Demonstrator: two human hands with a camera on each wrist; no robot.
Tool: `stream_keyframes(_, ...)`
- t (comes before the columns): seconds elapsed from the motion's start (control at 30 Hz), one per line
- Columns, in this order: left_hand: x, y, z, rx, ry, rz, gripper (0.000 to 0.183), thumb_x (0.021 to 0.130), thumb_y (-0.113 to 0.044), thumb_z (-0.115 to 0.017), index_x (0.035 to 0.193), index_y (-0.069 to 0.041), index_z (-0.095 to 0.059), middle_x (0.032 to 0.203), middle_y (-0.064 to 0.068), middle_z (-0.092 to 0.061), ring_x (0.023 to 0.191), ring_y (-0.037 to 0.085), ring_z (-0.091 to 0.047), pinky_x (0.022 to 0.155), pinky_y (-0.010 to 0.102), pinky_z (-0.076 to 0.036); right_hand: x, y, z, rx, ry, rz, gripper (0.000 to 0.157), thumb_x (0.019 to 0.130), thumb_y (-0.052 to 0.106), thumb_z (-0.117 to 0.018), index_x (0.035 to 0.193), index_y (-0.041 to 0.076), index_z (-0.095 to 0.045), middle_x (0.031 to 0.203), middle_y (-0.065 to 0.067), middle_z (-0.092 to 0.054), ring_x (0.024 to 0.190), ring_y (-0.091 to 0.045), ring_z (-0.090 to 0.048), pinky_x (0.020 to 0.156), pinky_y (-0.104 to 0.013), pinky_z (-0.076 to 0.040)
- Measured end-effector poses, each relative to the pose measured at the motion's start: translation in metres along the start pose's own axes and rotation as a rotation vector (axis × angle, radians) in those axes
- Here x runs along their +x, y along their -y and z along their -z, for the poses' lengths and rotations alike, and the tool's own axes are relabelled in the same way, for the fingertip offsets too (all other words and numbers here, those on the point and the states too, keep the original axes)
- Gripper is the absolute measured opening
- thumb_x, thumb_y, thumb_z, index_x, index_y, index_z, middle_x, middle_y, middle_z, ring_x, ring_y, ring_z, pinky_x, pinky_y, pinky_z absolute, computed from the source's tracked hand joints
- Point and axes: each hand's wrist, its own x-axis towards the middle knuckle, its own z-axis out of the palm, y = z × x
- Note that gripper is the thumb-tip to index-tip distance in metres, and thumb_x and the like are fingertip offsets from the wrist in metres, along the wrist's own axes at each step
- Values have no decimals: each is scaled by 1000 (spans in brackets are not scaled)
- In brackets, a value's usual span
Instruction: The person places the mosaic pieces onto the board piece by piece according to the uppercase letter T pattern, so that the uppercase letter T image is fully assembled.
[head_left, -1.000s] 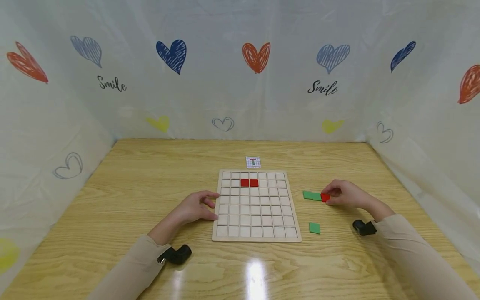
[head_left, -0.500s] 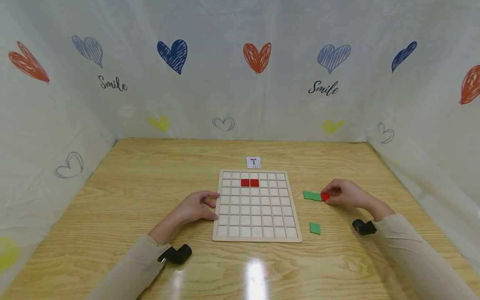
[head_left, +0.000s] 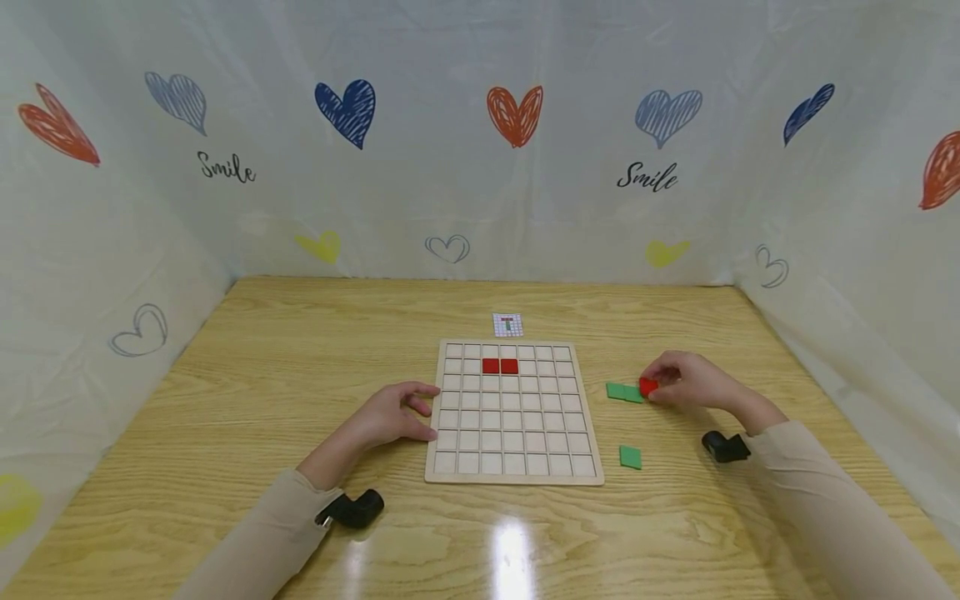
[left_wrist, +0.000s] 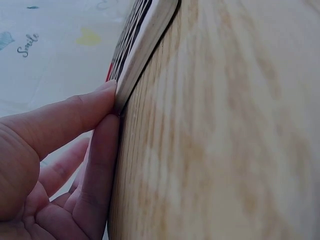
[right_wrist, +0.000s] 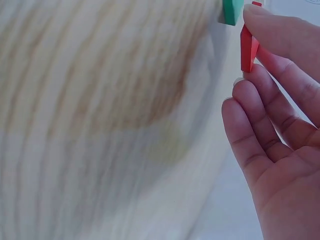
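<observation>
In the head view a wooden grid board (head_left: 513,478) lies mid-table, two red square tiles (head_left: 491,366) side by side in its second row. At its left edge is my left hand (head_left: 390,414), thumb and forefinger spread apart and touching the rim. The left wrist view shows those fingertips against the board's side (left_wrist: 145,52). Right of the board, my right hand (head_left: 693,383) pinches a red tile (head_left: 648,387) between thumb and fingers. That tile (right_wrist: 247,50) is tilted in the right wrist view. Two green tiles (head_left: 617,391) lie beside it, touching each other.
Another green tile (head_left: 630,457) lies by itself nearer me, right of the board. Behind the board is a small printed card (head_left: 507,325) with a red and green T on a grid. A white curtain (head_left: 442,183) with hearts surrounds the table's back and sides.
My right hand has raised the red tile a little off the table and shifted it slightly left and back, tilting it. My left hand and the board stay where they were.
</observation>
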Motion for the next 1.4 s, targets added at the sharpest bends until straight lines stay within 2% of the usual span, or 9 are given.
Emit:
stream_keyframes(0.1, 0, 0, 0, -2, -1, 2, 61, 69, 0, -80, 125, 0, -55, 91, 10, -56, 66, 16, -51, 60, 28, -44, 1, 2, 1, 4, 3, 6, 27, 77, 11, -76, 99, -2, -66, 89, -4, -60, 78, -16, -53, 69, -28, -45)
stream_keyframes(0.37, -1, -1, -1, 17, -7, -10, 61, 69, -1, -81, 124, -1, -56, 91, 10, -56, 77, 19, -51, 64, 29, -44, 9, 5, 2, 7, 11, 15, 28, 78, 10, -75, 101, -3, -65, 91, -4, -60, 79, -17, -53, 70, -31, -45)
stream_keyframes(0.67, 0, 1, 0, 8, -3, -17, 60, 69, -1, -81, 124, -1, -56, 91, 9, -56, 77, 19, -52, 65, 29, -45, 20, 13, -2, 4, 8, 63, 27, 79, 11, -75, 100, -3, -66, 90, -5, -60, 80, -17, -55, 71, -32, -47)
stream_keyframes(0.93, 0, 1, 0, -3, 2, -19, 61, 69, -1, -80, 125, 0, -56, 91, 10, -56, 77, 19, -52, 64, 28, -45, 30, 21, -5, 11, 17, 65, 25, 78, 10, -75, 99, -2, -67, 89, -3, -60, 78, -17, -52, 70, -31, -45)
stream_keyframes(1.07, -1, 1, 1, -10, 18, -34, 61, 70, -2, -80, 126, 1, -54, 92, 11, -56, 73, 17, -51, 64, 29, -45, 34, 25, -6, 24, 28, 53, 27, 78, 10, -75, 101, -1, -67, 91, -3, -60, 81, -18, -53, 72, -32, -45)
stream_keyframes(1.23, -4, 0, 3, -25, 42, -62, 62, 72, -1, -79, 127, 5, -51, 93, 13, -55, 64, 15, -52, 62, 29, -44, 39, 30, -7, 42, 38, 94, 27, 80, 9, -74, 102, -2, -66, 93, -5, -60, 82, -20, -55, 74, -34, -47)
stream_keyframes(1.4, -3, 0, 2, -14, 32, -49, 61, 71, -2, -79, 126, 3, -53, 92, 12, -56, 63, 15, -51, 61, 28, -44, 44, 36, -9, 52, 46, 114, 25, 81, 10, -73, 102, -2, -66, 93, -6, -60, 82, -19, -56, 75, -35, -47)
